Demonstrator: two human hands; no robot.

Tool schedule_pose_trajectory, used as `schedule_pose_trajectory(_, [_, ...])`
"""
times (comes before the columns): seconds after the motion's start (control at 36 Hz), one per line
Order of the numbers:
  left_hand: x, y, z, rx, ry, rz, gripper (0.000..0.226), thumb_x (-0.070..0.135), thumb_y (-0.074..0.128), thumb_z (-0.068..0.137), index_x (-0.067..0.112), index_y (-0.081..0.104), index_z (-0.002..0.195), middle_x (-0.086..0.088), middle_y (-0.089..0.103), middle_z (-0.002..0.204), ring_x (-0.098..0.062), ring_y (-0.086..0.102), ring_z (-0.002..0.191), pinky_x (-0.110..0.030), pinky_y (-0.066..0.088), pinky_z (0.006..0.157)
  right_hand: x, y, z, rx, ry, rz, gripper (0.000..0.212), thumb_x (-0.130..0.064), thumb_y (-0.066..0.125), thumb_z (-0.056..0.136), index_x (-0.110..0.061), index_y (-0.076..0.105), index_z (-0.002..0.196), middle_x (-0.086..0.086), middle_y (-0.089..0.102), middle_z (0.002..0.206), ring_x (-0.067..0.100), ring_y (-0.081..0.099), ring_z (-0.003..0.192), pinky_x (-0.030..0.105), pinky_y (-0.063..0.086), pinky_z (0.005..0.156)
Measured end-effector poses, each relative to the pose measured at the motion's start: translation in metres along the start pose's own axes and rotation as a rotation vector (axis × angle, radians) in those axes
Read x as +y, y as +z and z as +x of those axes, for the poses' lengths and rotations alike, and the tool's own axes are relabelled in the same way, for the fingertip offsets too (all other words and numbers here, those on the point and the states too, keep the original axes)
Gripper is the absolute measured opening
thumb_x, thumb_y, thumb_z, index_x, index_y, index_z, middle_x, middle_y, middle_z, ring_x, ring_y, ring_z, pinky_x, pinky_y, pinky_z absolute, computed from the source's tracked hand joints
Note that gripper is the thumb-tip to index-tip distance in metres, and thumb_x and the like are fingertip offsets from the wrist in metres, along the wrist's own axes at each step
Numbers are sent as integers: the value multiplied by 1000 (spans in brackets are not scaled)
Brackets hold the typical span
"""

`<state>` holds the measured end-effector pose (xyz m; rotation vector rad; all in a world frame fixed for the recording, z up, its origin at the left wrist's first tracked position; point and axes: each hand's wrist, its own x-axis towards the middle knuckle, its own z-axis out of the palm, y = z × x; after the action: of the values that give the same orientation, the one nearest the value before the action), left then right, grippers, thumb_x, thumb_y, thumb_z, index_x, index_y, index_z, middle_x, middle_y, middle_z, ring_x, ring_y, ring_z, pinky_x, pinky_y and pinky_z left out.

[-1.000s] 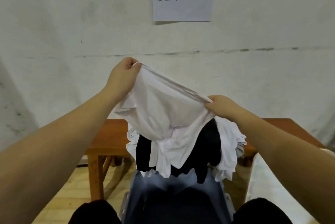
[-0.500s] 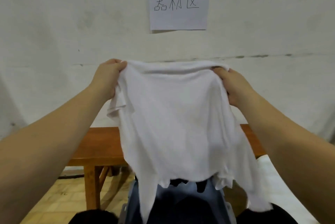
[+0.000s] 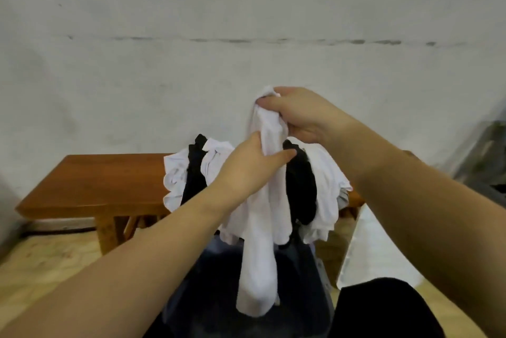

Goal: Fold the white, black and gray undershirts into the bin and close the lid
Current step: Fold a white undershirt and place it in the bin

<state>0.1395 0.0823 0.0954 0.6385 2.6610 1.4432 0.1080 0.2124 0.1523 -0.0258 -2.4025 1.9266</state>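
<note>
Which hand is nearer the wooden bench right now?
Left. The left hand grips the white undershirt nearer the wooden bench; the right hand holds its top, higher and farther right.

The white undershirt [image 3: 262, 231], spread wide between both hands half a second ago, now hangs gathered in one narrow bundle. The right hand [image 3: 301, 116] grips its top, and the left hand [image 3: 252, 165] has come across to hold it just below.

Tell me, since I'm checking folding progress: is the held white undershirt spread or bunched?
Bunched: the white undershirt hangs as a narrow column, gripped by left hand and right hand.
</note>
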Motion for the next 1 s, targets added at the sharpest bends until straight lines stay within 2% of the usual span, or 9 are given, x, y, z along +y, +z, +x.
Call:
schedule_pose_trajectory(0.08, [-15, -6, 10, 1, -3, -85, 28, 37, 53, 98, 17, 65, 113, -2, 70, 107, -21, 64, 103, -28, 49, 79, 10, 4, 2, -32, -6, 100, 6, -13, 58, 97, -11, 63, 99, 10, 68, 99, 23, 68, 93, 39, 57, 83])
schedule_pose_trajectory(0.14, [-23, -13, 14, 14, -25, -220, 24, 36, 54, 97, 23, 69, 111, 2, 72, 105, -17, 65, 103, -30, 48, 83, 21, 4, 1, -83, -32, 215, 10, -13, 55, 99, -8, 59, 107, 12, 66, 104, 23, 68, 96, 41, 57, 86])
schedule_pose_trajectory(0.22, [-36, -20, 21, 4, -54, -327, 25, 41, 57, 93, 33, 70, 114, 10, 75, 102, -10, 68, 102, -32, 51, 92, 42, 8, -7, -184, -116, 347, 15, -12, 52, 101, -4, 52, 113, 11, 65, 104, 18, 69, 95, 29, 56, 81])
schedule_pose_trajectory(0.31, [-45, -24, 22, -13, -101, -435, 20, 34, 60, 93, 29, 72, 108, 7, 75, 102, -12, 69, 104, -41, 49, 102, 68, 13, -16, -145, -159, 434, 35, -17, 70, 88, -11, 49, 115, -1, 72, 103, 11, 70, 99, 26, 54, 85])
schedule_pose_trajectory(0.42, [-49, -31, 25, -22, -85, -543, 25, 20, 54, 92, 28, 77, 88, 7, 74, 110, -14, 63, 115, -43, 41, 111, 113, 14, -22, -190, -33, 145, 43, -18, 73, 86, -19, 52, 124, -6, 69, 116, 6, 66, 107, 33, 50, 102])
schedule_pose_trajectory(0.5, [-51, -37, 27, -43, -46, -574, 21, 20, 55, 89, 21, 76, 96, 4, 71, 119, -13, 59, 122, -43, 35, 115, 138, 11, -26, -273, 109, -102, 41, -28, 74, 87, -29, 59, 125, -9, 68, 118, 7, 67, 105, 32, 53, 96])
schedule_pose_trajectory(0.67, [-51, -47, 28, -52, -8, -561, 28, 7, 45, 96, 16, 72, 95, 14, 72, 114, -2, 59, 116, -30, 35, 113, 157, 6, -37, -454, 226, -388, 34, -42, 73, 85, -32, 67, 117, -17, 71, 114, 4, 67, 105, 28, 48, 97])
schedule_pose_trajectory(0.86, [-59, -58, 30, 30, -96, -560, 51, 10, 48, 97, 34, 77, 62, 18, 74, 81, -9, 64, 94, -32, 43, 101, 161, -14, -47, -534, 300, -357, 36, -33, 72, 87, -29, 64, 122, -14, 70, 119, 7, 65, 110, 31, 48, 102])
schedule_pose_trajectory(1.0, [-76, -55, 36, 46, -206, -648, 46, 15, 52, 97, 25, 75, 58, 10, 75, 82, -16, 65, 92, -29, 47, 88, 156, -34, -52, -516, 330, -219, 29, -27, 69, 90, -19, 64, 118, -4, 72, 114, 15, 70, 102, 27, 57, 86])
